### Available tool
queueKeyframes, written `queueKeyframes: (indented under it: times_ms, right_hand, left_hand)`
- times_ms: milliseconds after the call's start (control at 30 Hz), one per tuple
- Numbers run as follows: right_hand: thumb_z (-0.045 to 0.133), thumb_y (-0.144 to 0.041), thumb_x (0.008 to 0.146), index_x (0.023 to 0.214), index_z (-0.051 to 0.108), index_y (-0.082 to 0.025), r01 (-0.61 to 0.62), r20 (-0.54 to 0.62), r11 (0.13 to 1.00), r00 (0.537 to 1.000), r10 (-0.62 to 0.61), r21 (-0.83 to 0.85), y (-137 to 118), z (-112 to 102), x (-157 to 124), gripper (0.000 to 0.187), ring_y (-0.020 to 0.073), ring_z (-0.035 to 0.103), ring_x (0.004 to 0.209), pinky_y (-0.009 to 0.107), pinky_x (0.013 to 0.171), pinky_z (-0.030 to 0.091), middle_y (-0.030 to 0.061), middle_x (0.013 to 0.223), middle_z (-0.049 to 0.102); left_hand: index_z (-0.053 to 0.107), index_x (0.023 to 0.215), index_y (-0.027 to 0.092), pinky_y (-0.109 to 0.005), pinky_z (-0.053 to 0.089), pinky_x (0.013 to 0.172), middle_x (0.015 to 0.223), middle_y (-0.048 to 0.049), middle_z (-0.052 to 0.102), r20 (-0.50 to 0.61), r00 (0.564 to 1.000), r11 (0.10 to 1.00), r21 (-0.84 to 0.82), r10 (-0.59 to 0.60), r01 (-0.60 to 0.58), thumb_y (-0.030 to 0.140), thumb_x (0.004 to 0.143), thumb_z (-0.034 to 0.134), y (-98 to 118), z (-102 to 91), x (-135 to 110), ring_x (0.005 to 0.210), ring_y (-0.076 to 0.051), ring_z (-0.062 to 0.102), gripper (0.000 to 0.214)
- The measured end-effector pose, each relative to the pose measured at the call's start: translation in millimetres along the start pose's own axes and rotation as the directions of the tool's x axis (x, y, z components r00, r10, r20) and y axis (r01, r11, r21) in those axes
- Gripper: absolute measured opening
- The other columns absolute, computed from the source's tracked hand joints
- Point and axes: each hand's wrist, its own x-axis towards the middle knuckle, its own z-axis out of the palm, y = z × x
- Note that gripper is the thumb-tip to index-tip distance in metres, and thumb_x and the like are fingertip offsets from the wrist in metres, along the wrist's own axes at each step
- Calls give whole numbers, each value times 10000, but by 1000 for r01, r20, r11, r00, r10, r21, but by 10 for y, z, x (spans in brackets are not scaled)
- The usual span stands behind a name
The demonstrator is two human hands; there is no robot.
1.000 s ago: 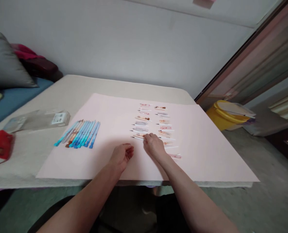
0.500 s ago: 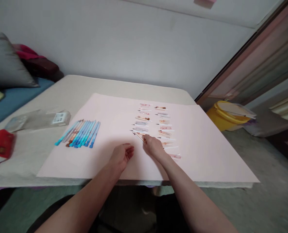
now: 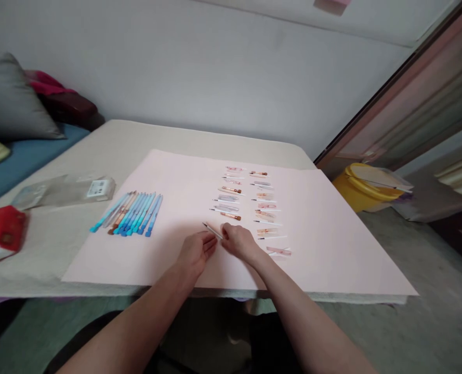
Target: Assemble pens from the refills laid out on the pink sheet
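My right hand (image 3: pixel 239 241) pinches a thin white pen refill (image 3: pixel 212 230), its dark tip pointing up and to the left. Close by on the left, my left hand (image 3: pixel 194 252) holds nothing visible; its fingers are loosely bent and apart, with the tips near the refill. Just beyond my hands lies a brown-ended pen part (image 3: pixel 231 216). Two columns of pen parts and refills run away from me, one with a grey barrel (image 3: pixel 226 208), the other with a pink barrel (image 3: pixel 279 251) nearest me.
Several blue and brown pens (image 3: pixel 137 213) lie side by side on the left of the pink sheet (image 3: pixel 332 249). Further left are a clear plastic bag (image 3: pixel 63 191) and a red packet (image 3: pixel 2 234). A yellow bucket (image 3: pixel 357 189) stands on the floor at the right.
My right hand has drawn the refill left and toward me, away from the column, uncovering the brown-ended part. The left hand has barely moved, and the two hands are now closer.
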Motion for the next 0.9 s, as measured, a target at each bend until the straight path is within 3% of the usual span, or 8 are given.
queueKeyframes:
  times_ms: [233,467,567,667,800,900]
  right_hand:
    - [542,-193,711,784,620,-153,0,1,963,1000,0,269,-20,112,54,114,115,558,670,192,561,354,15,743,638]
    - [543,-171,685,798,600,-157,72,-28,880,997,-66,470,-109,79,-62,128,105,543,636,191,556,371,-11,704,610]
    - [524,-131,682,899,554,-180,121,-77,816,993,-95,564,-170,13,-176,224,103,530,609,198,562,371,-41,661,580]
    - [493,-118,708,977,523,-196,143,-66,795,989,-129,589,-206,-71,-287,282,99,513,579,195,556,367,-53,643,569]
    - [467,-130,728,805,575,-181,142,-33,847,989,-146,513,-229,-177,-383,142,98,496,565,194,538,344,-29,621,561]
    - [472,-134,716,743,581,-176,158,-89,880,987,-132,449,-244,-236,-419,120,98,477,562,196,535,332,-24,616,549]
  left_hand:
    - [606,709,112,-255,501,648,784,-96,651,13,1000,1000,9,-5,5,111,729,569,5,-14,11,659,-137,626,42]
    - [552,693,128,-222,470,524,634,-49,600,15,999,998,-44,44,-44,56,714,592,3,-62,119,534,-118,586,85]
    - [556,665,122,-230,482,534,620,-53,601,59,995,995,-73,79,-75,42,708,586,53,-59,115,540,-124,585,96]
    - [568,658,114,-229,495,562,636,-55,606,91,989,988,-118,113,-102,47,712,584,140,-64,111,568,-119,586,88]
    - [570,670,118,-193,490,567,644,-40,604,79,988,976,-184,135,-118,54,737,570,283,-103,152,584,-93,580,92]
    - [571,689,123,-176,488,565,651,-29,610,58,988,967,-223,143,-126,67,743,583,382,-144,196,590,-81,583,78]
